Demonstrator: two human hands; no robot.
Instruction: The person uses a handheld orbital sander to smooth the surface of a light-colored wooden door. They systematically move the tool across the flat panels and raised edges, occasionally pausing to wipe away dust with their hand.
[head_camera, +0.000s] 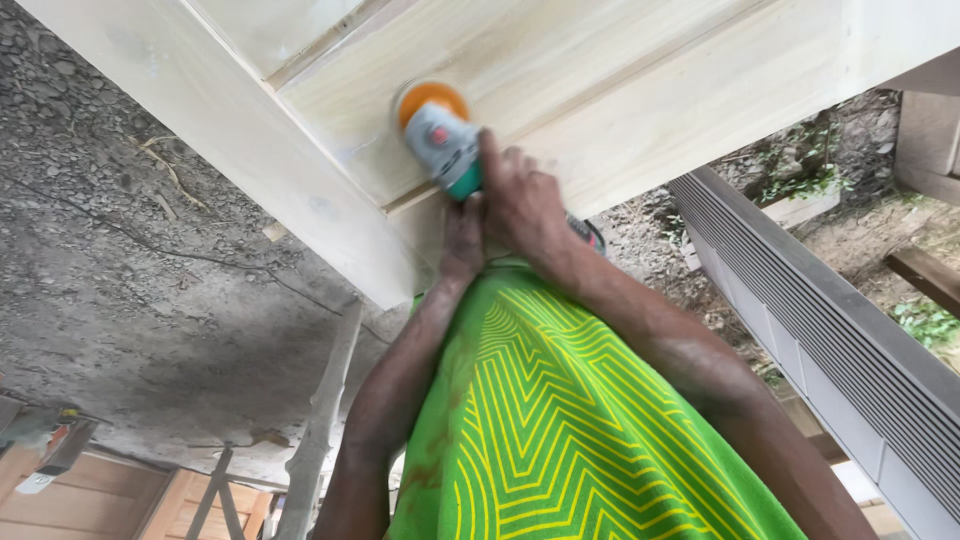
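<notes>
A pale wooden door panel (640, 80) with raised frame strips lies flat across the top of the view. A power sander (440, 135) with an orange disc, grey head and green body presses onto the panel near a frame corner. My right hand (522, 200) wraps over the sander's green body from above. My left hand (462, 238) grips the same body just below and to the left, touching the right hand. The rear of the tool is hidden under my hands. My green shirt with yellow zigzag lines (560, 420) fills the lower middle.
Rough grey concrete ground (150, 280) lies on the left. A long grey slatted panel (830, 330) runs along the right. Wooden trestle legs (320, 430) and boards (90, 500) stand at the lower left. Loose planks (925, 275) and weeds are at the far right.
</notes>
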